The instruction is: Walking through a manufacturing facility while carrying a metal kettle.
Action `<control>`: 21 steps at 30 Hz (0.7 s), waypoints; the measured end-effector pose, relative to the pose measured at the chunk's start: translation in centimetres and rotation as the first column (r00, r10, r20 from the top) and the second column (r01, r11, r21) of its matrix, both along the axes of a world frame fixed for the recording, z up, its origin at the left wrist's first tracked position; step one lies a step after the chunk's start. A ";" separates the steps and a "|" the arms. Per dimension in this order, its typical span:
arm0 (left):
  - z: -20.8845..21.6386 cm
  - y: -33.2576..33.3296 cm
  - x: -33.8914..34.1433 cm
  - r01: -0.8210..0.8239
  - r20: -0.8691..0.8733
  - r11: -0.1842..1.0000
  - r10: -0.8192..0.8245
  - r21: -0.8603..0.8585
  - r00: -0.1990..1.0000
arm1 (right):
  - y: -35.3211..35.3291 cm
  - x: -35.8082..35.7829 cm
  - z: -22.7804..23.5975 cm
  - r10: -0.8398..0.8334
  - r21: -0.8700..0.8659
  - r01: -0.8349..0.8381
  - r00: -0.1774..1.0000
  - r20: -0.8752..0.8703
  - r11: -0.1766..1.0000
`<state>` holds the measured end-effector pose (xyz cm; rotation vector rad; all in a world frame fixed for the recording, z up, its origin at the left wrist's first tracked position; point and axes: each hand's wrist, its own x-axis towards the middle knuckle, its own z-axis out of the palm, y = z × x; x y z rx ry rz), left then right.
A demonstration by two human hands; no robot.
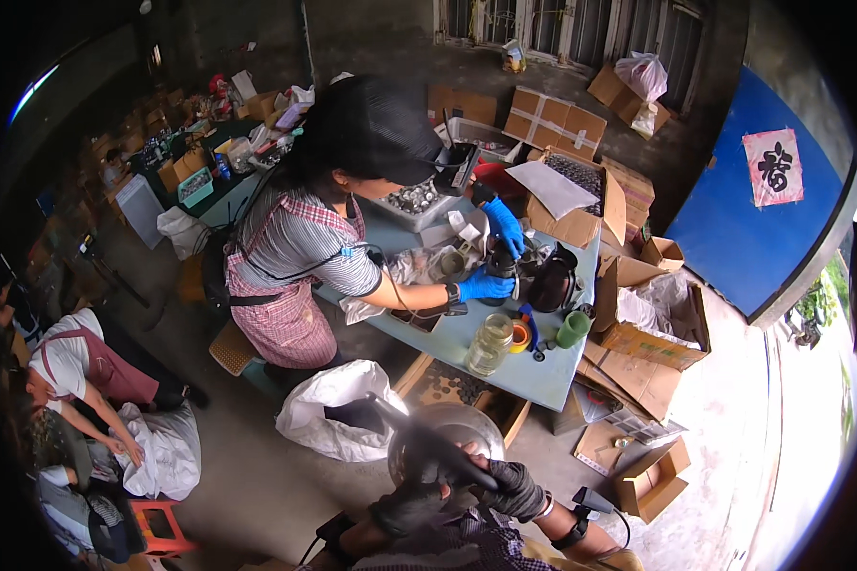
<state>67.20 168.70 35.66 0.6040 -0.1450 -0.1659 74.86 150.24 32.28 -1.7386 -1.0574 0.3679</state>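
At the lower middle, my right hand (512, 489), in a black fingerless glove, is closed round the near end of a long dark handle-like bar (448, 454). The bar slants up to the left and is blurred, so its exact kind does not show. My left hand (414, 502), gloved alike, is closed just under the bar; what its fingers hold is hidden. Behind the bar is a round, shiny, shallow metal thing (479, 430), perhaps a pan or basin; whether it joins the bar I cannot tell. An open white woven sack (324, 419) stands just beyond, to the left.
Ahead, a co-worker in blue gloves (486, 285) handles dark parts at a pale blue table (448, 344). On it stand a glass jar (489, 344), an orange tape roll (520, 336) and a green cup (573, 329). Cardboard boxes (652, 481) lie right; another person bends over a sack (167, 452) left.
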 end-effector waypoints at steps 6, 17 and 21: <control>0.6 -5.7 8.8 0.179 -0.009 0.977 -0.179 0.119 0.984 | -7.8 5.4 3.5 -0.205 -0.063 0.203 0.978 -0.027 0.977; 2.0 -13.6 22.1 -0.757 0.766 0.123 -0.156 0.641 0.624 | -15.6 13.5 8.4 -0.478 -0.024 0.488 0.863 0.164 0.873; 2.8 -15.0 25.9 -0.787 0.799 0.135 -0.105 0.602 0.593 | -15.9 17.2 9.2 -0.567 -0.010 0.567 0.823 0.019 0.823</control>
